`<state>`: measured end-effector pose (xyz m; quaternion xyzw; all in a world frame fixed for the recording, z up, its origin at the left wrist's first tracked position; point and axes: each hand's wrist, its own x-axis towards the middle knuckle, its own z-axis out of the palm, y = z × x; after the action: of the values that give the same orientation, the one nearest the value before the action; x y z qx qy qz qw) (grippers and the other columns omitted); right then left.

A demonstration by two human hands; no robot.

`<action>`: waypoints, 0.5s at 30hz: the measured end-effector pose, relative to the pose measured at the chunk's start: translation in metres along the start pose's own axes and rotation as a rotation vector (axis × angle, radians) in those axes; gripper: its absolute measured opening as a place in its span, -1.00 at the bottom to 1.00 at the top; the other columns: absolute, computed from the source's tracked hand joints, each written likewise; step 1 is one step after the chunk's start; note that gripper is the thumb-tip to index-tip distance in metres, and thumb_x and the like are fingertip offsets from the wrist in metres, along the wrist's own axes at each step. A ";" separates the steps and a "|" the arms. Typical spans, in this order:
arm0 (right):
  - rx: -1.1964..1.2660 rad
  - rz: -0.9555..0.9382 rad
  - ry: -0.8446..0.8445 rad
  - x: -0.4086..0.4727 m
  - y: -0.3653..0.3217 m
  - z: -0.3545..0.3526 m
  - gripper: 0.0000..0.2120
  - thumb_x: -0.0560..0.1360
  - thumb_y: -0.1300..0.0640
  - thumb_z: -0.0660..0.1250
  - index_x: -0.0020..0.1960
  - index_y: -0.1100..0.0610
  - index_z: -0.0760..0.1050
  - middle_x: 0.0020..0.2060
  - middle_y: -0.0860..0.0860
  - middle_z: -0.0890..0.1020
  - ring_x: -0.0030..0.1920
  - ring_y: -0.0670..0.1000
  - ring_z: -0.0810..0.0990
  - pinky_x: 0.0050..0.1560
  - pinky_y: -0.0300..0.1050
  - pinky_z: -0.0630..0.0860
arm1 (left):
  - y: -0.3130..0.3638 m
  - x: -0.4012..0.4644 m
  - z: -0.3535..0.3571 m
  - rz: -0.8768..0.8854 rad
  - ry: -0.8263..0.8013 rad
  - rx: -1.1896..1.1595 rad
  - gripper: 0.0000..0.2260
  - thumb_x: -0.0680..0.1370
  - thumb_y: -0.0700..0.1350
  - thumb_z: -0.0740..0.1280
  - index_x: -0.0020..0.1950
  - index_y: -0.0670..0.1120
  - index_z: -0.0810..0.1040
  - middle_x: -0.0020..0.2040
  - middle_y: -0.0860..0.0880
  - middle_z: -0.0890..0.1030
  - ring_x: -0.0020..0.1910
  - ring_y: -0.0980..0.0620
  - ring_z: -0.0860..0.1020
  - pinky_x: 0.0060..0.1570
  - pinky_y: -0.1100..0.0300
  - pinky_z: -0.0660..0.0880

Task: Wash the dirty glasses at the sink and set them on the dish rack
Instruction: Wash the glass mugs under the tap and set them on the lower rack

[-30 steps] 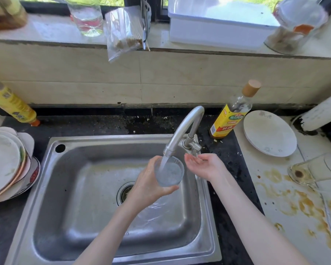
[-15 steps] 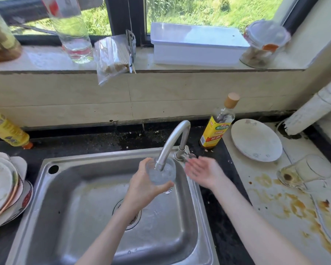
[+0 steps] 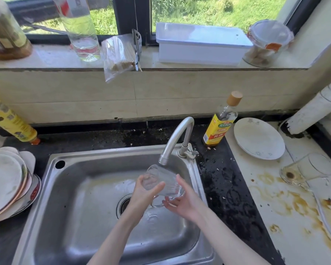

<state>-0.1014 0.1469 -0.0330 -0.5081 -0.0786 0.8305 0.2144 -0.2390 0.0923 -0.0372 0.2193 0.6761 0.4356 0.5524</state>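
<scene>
Glass (image 3: pixel 161 181) lies tilted over the sink (image 3: pixel 96 169), just under the tap (image 3: pixel 177 138), mouth up-left, base twd right hand (image 3: pixel 182 202), which cups it, fingers loose. Left hand (image 3: pixel 144 192) grips nr the rim.

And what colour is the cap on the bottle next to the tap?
Light tan, like wood or cork. The bottle cap shows in the head view.
</scene>
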 end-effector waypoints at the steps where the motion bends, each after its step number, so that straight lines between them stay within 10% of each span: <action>1: -0.021 -0.016 0.010 -0.001 -0.002 0.000 -0.69 0.35 -0.01 0.46 -0.02 0.15 0.55 -0.11 0.21 0.54 -0.22 0.11 0.48 0.05 0.07 0.51 | 0.001 0.000 -0.002 -0.010 -0.033 0.022 -0.25 0.23 0.11 0.55 0.29 -0.09 0.31 0.19 -0.06 0.53 0.03 0.03 0.60 0.08 0.01 0.54; 8: -0.454 -0.301 0.011 -0.014 -0.026 -0.007 -0.23 0.12 -0.13 0.61 0.22 0.03 0.37 0.19 0.13 0.51 -0.15 0.10 0.45 -0.32 -0.13 0.45 | 0.006 -0.014 -0.017 -0.011 -0.299 0.215 -0.47 0.42 -0.08 0.48 0.21 0.03 0.21 0.05 0.09 0.50 -0.05 0.26 0.49 -0.19 0.53 0.40; 11: -0.732 -0.473 0.081 -0.032 -0.029 -0.001 -0.50 0.31 -0.01 0.54 0.09 -0.10 0.32 0.16 -0.03 0.46 -0.08 0.02 0.49 -0.20 -0.18 0.44 | 0.001 -0.019 -0.012 0.058 -0.319 0.289 -0.13 0.26 0.13 0.51 0.42 0.12 0.09 0.29 0.09 0.33 0.24 0.14 0.37 0.13 0.35 0.29; 15: -1.029 -0.612 0.071 -0.045 -0.026 0.002 -0.31 0.31 0.02 0.54 0.31 -0.01 0.24 0.19 -0.13 0.40 0.19 -0.13 0.41 0.11 -0.25 0.34 | 0.001 -0.024 -0.004 0.267 -0.302 0.435 0.00 0.08 0.34 0.51 0.40 0.17 0.11 0.36 0.24 0.22 0.35 0.27 0.22 0.26 0.33 0.16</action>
<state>-0.0781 0.1508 0.0133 -0.5284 -0.6061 0.5688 0.1729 -0.2356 0.0722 -0.0231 0.4819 0.6289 0.3118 0.5244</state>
